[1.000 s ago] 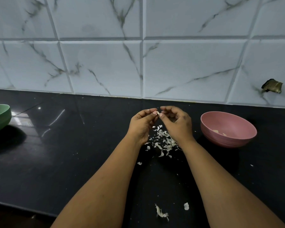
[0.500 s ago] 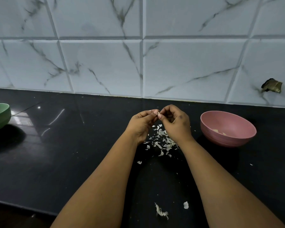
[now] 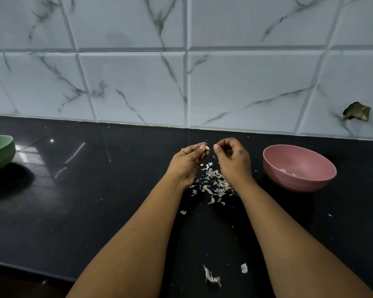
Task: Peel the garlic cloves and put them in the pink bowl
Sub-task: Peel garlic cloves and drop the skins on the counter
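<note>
Marble tiles behind, dark bench (image 3: 95, 211) below: your left hand (image 3: 186, 163) pinches a garlic clove (image 3: 206, 148) at its fingers, your right hand (image 3: 233, 160) curls just beside, a skin scrap seemingly pinched. Peelings (image 3: 213, 183) lie beneath; pink bowl (image 3: 299, 183) right holds a few cloves, and this one looks nearly ready to join them.

A glossy black bench (image 3: 78, 211) runs along the wall, throwing back pale streaks of light near its left end. Right at that left edge sits a green bowl (image 3: 0, 152), only partly in view, casting a dark shadow beside it. Behind the bench rises a wall of white tiles (image 3: 134, 82) with grey-green marble veining and bevelled edges. Far to the right of the green bowl, low on the tiles, there is a ragged dark hole (image 3: 356, 111) — its torn rim looks brownish.
</note>
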### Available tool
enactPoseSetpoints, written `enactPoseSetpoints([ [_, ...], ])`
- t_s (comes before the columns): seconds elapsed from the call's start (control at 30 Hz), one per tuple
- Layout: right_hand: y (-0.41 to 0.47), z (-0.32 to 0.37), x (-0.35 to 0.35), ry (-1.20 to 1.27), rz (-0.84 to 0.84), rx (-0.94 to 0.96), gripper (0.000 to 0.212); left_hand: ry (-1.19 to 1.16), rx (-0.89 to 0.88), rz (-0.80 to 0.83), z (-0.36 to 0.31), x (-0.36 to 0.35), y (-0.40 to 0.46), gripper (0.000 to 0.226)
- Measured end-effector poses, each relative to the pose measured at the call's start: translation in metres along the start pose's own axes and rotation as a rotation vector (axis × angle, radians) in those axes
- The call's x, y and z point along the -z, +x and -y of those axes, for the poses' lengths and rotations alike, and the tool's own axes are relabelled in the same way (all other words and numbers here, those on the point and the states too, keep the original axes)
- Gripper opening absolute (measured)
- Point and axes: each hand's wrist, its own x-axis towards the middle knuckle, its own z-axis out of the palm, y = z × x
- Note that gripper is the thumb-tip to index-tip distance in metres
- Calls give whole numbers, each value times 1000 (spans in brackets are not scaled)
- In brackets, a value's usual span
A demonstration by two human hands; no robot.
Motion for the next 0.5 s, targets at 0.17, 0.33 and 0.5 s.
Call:
enactPoseSetpoints([
  [0.17, -5, 6, 2, -38, -12, 69, 7, 45, -32, 15, 3, -1, -1, 12],
  [0.33, -7, 10, 5, -90, -22, 99, 10, 65, -36, 26, 1, -2, -4, 12],
  [0.5, -7, 13, 7, -69, -26, 75, 8, 100, -51, 44, 0, -4, -7, 12],
])
